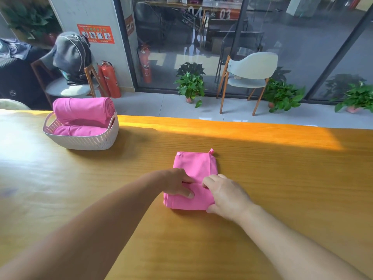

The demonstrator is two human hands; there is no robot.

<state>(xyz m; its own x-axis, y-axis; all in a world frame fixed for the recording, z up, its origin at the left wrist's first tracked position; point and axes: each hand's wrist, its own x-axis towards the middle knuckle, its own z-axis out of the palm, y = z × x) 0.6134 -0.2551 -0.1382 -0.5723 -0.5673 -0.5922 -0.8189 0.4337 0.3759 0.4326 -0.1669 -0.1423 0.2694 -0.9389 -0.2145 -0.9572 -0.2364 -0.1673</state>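
Grained wooden table, soft pink cloth rectangle, fold in pinch of left hand and right hand.

The one wide-angle camera sits on the person's head, looking forward and down across the wooden table toward a glass wall. The left hand and right hand, on the pink cloth, lie close below it, mid-frame.
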